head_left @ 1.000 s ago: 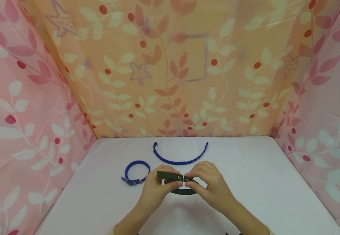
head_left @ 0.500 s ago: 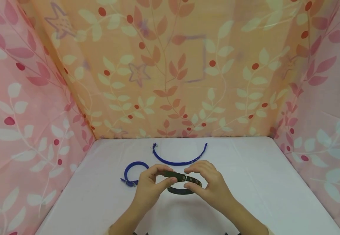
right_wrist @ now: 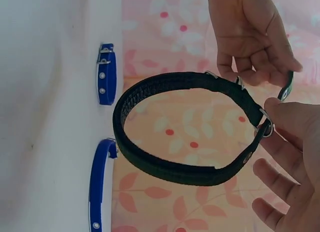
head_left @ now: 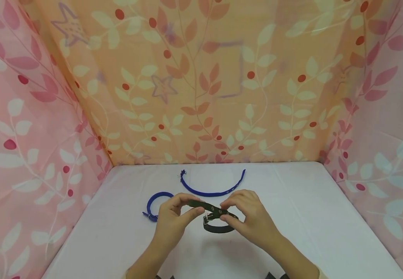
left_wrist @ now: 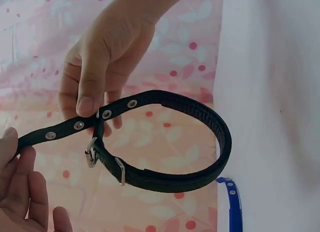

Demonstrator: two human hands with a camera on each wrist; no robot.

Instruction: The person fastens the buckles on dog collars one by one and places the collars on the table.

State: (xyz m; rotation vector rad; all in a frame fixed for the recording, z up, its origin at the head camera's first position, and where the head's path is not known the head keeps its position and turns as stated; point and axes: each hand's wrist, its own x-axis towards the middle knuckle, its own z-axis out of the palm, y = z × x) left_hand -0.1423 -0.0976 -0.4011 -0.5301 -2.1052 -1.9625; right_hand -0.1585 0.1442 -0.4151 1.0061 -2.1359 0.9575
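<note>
A dark green buckle collar [head_left: 218,229] with metal eyelets is held up above the white table as a loop. My left hand [head_left: 171,223] pinches the strap's free end [left_wrist: 32,140] between thumb and fingers. The thumb and fingers of my right hand [head_left: 253,217] pinch the strap where it crosses the buckle end, best seen in the left wrist view. A silver buckle [left_wrist: 91,153] and a metal ring [left_wrist: 120,171] show there on the band. Some eyelets line the strap between the two hands.
On the white table [head_left: 292,217] lie a blue collar fastened in a ring [head_left: 149,205], partly behind my left hand, and an unfastened blue collar [head_left: 204,193] curved in a U farther back. Flower-patterned cloth [head_left: 201,116] walls the back and both sides.
My left hand has shifted left, away from the right, keeping the strap's free end. The buckle has come into sight below the strap. My right hand stays in nearly the same place.
</note>
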